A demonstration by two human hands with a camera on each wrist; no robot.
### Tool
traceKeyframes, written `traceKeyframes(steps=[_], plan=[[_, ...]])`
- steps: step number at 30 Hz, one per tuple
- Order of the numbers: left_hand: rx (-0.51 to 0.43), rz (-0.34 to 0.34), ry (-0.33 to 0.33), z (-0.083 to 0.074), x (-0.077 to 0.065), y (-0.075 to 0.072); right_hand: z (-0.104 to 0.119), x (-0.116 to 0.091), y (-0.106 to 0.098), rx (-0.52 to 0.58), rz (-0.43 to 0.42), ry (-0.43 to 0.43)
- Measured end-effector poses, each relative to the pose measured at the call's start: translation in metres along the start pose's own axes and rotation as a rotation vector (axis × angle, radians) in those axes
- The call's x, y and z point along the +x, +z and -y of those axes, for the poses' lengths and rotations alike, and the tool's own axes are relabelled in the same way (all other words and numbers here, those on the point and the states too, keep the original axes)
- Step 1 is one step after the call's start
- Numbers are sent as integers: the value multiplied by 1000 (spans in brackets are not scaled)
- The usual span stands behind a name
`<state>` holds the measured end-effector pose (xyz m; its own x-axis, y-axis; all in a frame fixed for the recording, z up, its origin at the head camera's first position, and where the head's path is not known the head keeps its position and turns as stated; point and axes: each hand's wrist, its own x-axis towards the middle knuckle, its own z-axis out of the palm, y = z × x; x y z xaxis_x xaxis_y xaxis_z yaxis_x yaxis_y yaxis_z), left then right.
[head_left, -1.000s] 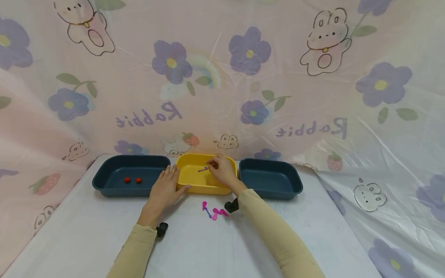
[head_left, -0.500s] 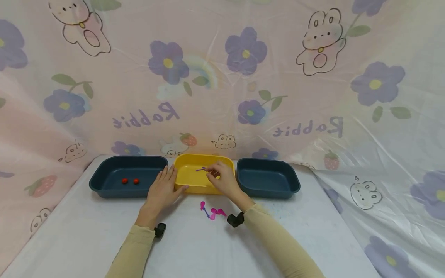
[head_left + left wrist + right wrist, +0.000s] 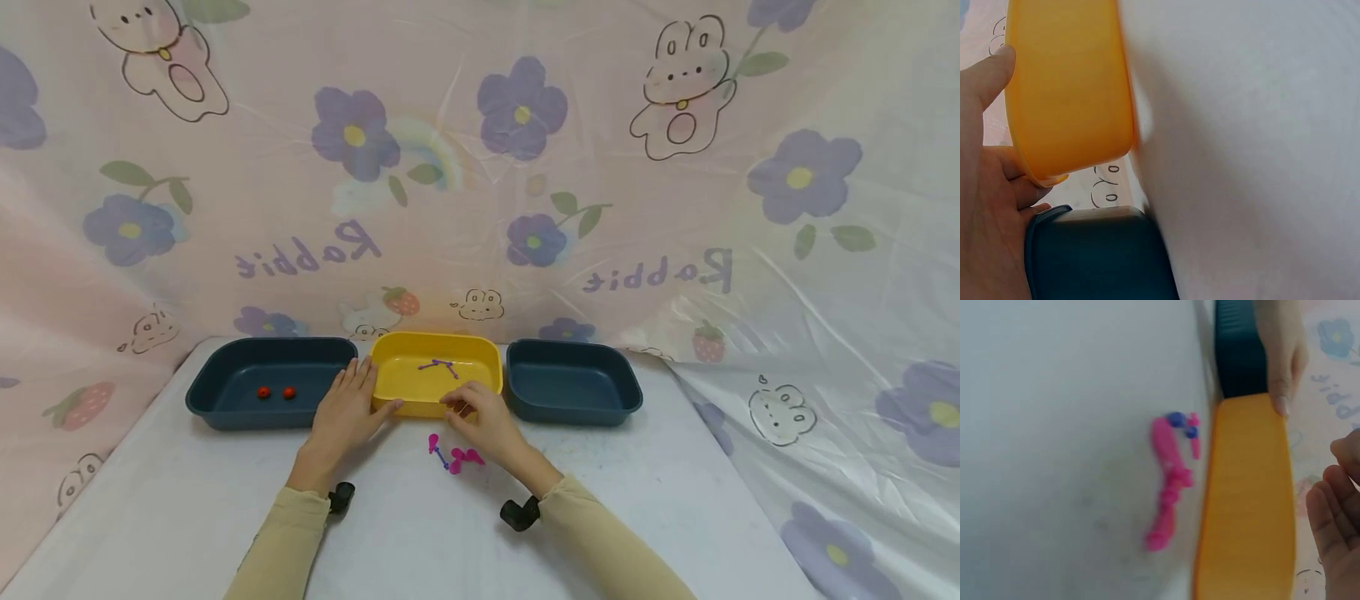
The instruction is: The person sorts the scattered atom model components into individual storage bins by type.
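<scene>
My left hand [image 3: 347, 404] rests on the left end of the yellow tray [image 3: 408, 408], thumb at its front rim and fingers straight by the neighbouring dark blue tray [image 3: 247, 414]. My right hand [image 3: 487, 421] hovers over the yellow tray's front edge, fingers loosely bent; nothing shows between thumb and fingers in the right wrist view. Inside the yellow tray lie two thin purple rods with knobbed ends [image 3: 429, 365]. In front of it, on the white table, several small pink club-shaped pieces [image 3: 456, 461] lie beside a blue-purple rod [image 3: 442, 458].
Two small red balls [image 3: 276, 392] lie in the left dark blue tray. A second dark blue tray [image 3: 573, 412] stands right of the yellow one. Behind the trays hangs a patterned curtain [image 3: 442, 192]. The white table [image 3: 420, 542] extends in front.
My right hand has drawn back from inside the yellow tray to its front edge, uncovering a second purple rod there. My left hand stays on the tray. The head view has shifted slightly.
</scene>
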<state>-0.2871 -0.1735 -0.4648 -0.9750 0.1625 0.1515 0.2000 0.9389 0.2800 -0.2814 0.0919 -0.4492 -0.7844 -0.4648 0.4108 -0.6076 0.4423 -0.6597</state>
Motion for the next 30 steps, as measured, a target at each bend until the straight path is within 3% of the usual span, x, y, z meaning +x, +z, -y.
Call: traceKeyframes(steps=[16,30], plan=[[-16,13,-12,-1,-1,-1,-9,-25,7,-173,310,63],[-26,8,-11,0,0,-1,-12,-26,14,-322,411,1]])
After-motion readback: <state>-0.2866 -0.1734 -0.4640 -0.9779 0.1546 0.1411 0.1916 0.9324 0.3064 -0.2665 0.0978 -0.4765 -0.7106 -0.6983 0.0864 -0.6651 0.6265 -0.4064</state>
